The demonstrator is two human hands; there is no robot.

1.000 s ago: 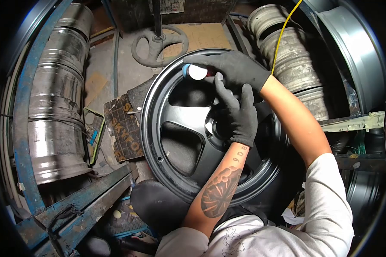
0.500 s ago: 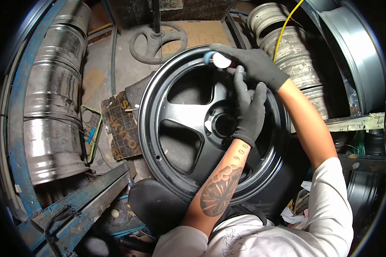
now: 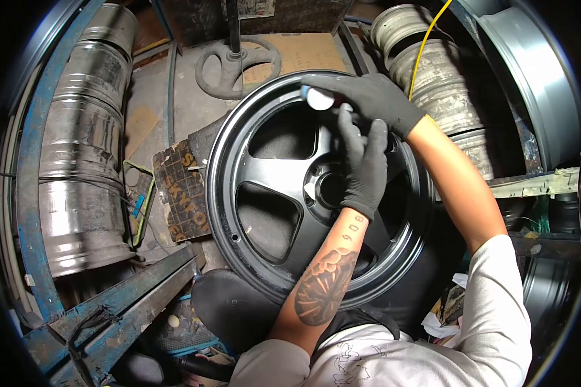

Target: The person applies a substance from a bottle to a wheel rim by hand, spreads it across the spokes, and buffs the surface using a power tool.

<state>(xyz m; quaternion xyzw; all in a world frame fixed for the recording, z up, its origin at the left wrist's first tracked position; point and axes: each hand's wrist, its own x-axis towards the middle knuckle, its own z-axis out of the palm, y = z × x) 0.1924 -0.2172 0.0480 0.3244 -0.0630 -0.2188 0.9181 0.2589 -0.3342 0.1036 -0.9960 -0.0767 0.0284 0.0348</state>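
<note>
A black spoked car wheel rim (image 3: 274, 175) lies face up in front of my body, its round centre bore in the middle. My right hand (image 3: 377, 102), in a dark knit glove, reaches over its far edge and is closed on a small round object (image 3: 320, 99) with a white face and a blue edge; its exact kind I cannot tell. Also gloved, my left hand (image 3: 366, 161) hovers over the spokes to the right of the centre, fingers stretched out and apart, fingertips close to the right hand.
Stacked silver rims (image 3: 81, 155) stand at the left behind a blue metal frame (image 3: 35, 213). More worn rims (image 3: 436, 84) are stacked at the right, with a yellow hose (image 3: 426, 42) running past. A handwheel (image 3: 237, 64) and cardboard (image 3: 297, 51) lie beyond the rim.
Both hands have shifted slightly left, the right one carrying the white-faced object along the far edge. The wheel rim stays nearly where it was.
</note>
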